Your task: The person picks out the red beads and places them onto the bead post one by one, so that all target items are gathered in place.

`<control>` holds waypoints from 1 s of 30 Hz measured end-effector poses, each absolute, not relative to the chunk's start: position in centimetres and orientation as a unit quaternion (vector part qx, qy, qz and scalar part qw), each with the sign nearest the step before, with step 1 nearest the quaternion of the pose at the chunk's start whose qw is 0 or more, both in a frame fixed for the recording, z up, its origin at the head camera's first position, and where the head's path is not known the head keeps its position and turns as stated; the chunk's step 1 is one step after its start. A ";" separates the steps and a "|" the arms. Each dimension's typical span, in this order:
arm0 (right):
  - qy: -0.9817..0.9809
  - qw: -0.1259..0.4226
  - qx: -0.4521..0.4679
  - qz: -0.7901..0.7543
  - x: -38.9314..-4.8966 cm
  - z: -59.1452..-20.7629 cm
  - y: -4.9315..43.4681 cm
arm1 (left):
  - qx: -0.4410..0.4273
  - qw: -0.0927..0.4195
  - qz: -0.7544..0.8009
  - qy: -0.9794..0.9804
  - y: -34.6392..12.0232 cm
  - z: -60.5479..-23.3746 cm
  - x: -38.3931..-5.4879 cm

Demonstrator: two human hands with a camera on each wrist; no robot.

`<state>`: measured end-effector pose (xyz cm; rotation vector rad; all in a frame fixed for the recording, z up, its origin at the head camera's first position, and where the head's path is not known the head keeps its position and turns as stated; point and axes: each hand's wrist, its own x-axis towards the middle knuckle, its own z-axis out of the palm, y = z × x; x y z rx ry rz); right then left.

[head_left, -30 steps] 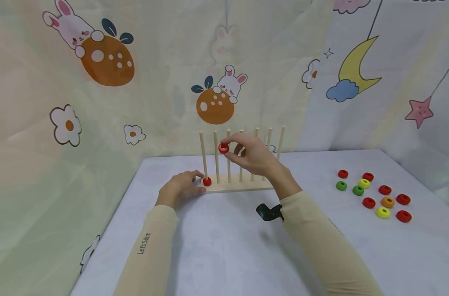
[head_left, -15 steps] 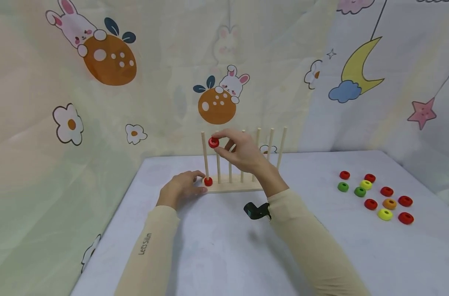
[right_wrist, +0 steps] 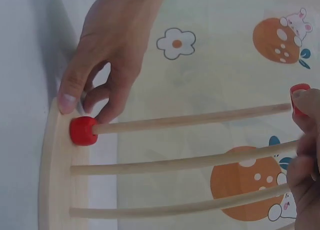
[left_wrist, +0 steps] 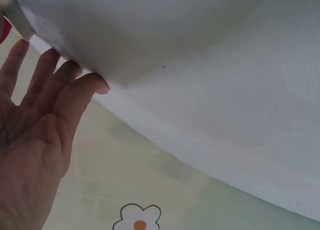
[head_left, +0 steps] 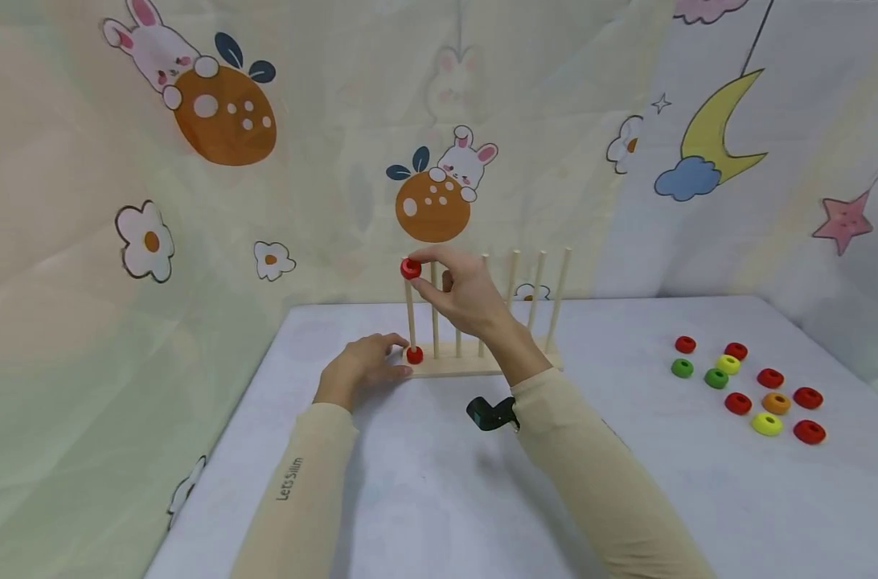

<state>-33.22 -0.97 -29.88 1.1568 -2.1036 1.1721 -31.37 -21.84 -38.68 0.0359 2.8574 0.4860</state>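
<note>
Ring (head_left: pixel 410 274): red, high up at the tip of the end peg (head_left: pixel 411 318), the one closest to the left edge of the worktop (head_left: pixel 424 482); with fingers in the way, it's hard to call whether the peg is inside the hole.
Right hand (head_left: pixel 464 291): narrow pinch, and it's got that ring, thumb below, forefinger above, the rest of the hand in front of the neighbouring pegs.
Left hand (head_left: pixel 363 363): down low, gripping the end of the rack (head_left: pixel 475 367), thumb at the front, fingers round behind.
Rack: pale wood, thin pegs in a row on a long base, near the worktop's far edge and left of its middle.
Lower ring (head_left: pixel 414 355): red too, seated on the base around that same end peg, just beside the left fingertips.
Right edge: a scattered bunch near this side of the worktop, six red rings (head_left: pixel 810 435), two green rings (head_left: pixel 716 381), two yellow rings (head_left: pixel 767 428), one orange ring (head_left: pixel 776 408).
Sleeves: beige on both arms, a small black device (head_left: pixel 491 414) at the right cuff.
Backdrop (head_left: pixel 338 104): printed cloth, rabbits, flowers, a moon, a star.
</note>
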 end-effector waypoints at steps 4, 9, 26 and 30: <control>-0.763 0.243 0.410 0.437 -33.5 -29.6 -1.4 | 0.020 0.121 0.164 0.979 -21.8 -38.8 -31.3; -0.769 0.250 0.396 0.435 -33.8 -29.3 -1.8 | 0.020 0.118 0.160 0.980 -21.8 -38.9 -31.4; -0.800 0.225 0.345 0.436 -33.9 -29.1 -2.7 | 0.014 0.125 0.165 0.978 -21.5 -39.0 -31.6; -0.799 0.214 0.348 0.442 -33.9 -29.3 -2.5 | 0.028 0.119 0.151 0.981 -21.7 -38.7 -31.7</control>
